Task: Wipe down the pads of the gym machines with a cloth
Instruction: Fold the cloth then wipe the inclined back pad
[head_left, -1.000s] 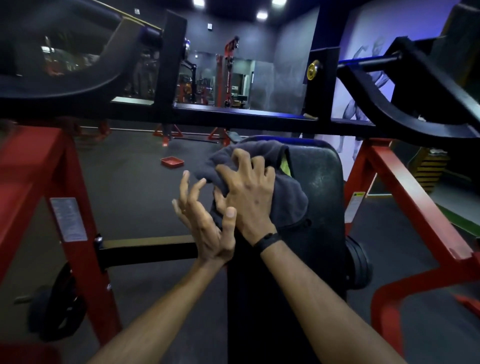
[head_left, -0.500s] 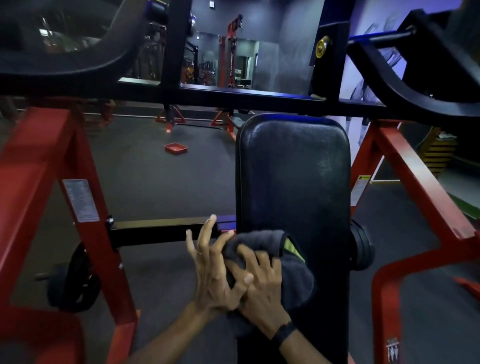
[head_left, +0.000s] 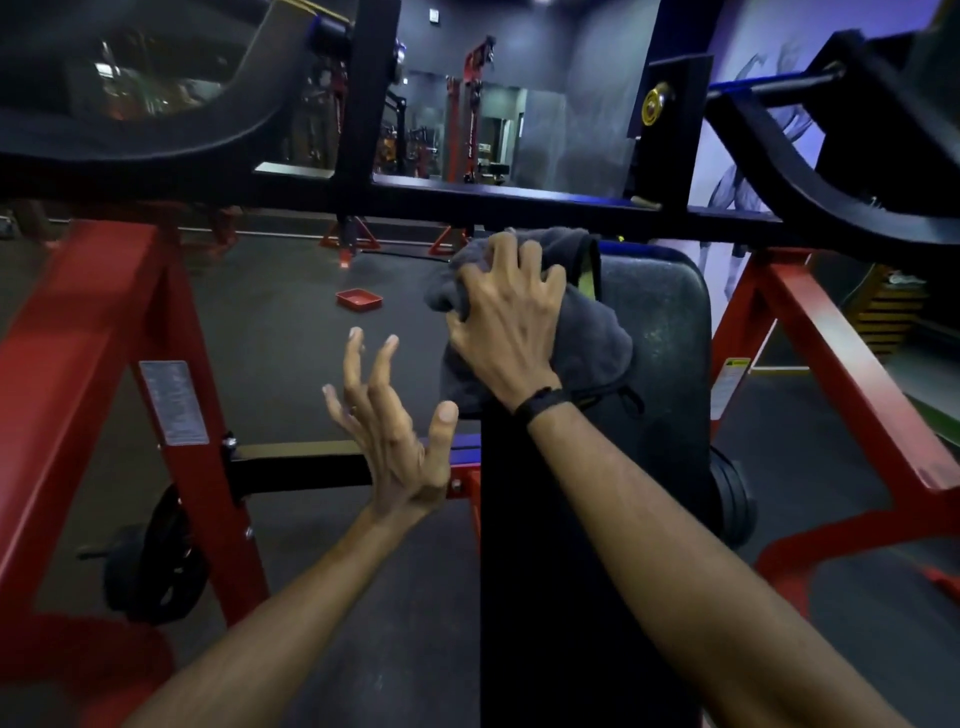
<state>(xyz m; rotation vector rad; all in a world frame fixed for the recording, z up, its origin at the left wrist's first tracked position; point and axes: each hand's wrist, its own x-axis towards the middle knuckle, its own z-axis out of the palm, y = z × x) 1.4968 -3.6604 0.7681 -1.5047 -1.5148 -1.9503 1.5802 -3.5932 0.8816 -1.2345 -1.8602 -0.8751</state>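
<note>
Big gym machine fills the view: black crossbar (head_left: 519, 205) runs left to right across the far side, w/ curved black arms rising at both upper corners. Red frame legs (head_left: 93, 332) slant down on the left & right sides. Dark rubber floor (head_left: 291, 332) stretches far behind, more red racks in the bkgd, too blurred to detail.

Black upright pad (head_left: 660, 322) sits center-right, top edge just under the crossbar, its dark body running down to the near edge. Surface looks a bit speckled on the right side.

Black weight plate (head_left: 166, 561) hangs low on the left leg, near side; another plate (head_left: 732, 509) just right of the pad.

Dark grey cloth (head_left: 592, 332) is bunched on the pad's upper left part, spilling over its left edge, a yellow-green strip showing at its top right.

Right hand (head_left: 506, 322) is on top of the cloth, fingers curled & clawed into the folds, pressing it to the pad; black band on the wrist.

Left hand (head_left: 389, 415) is in the air just left of the pad, fingers spread wide & slightly bent, holding nothing, apart from the cloth.

White label (head_left: 174, 402) on the left leg, text unreadable. Small red tray (head_left: 359, 300) lies on the floor, far, left of the cloth.
</note>
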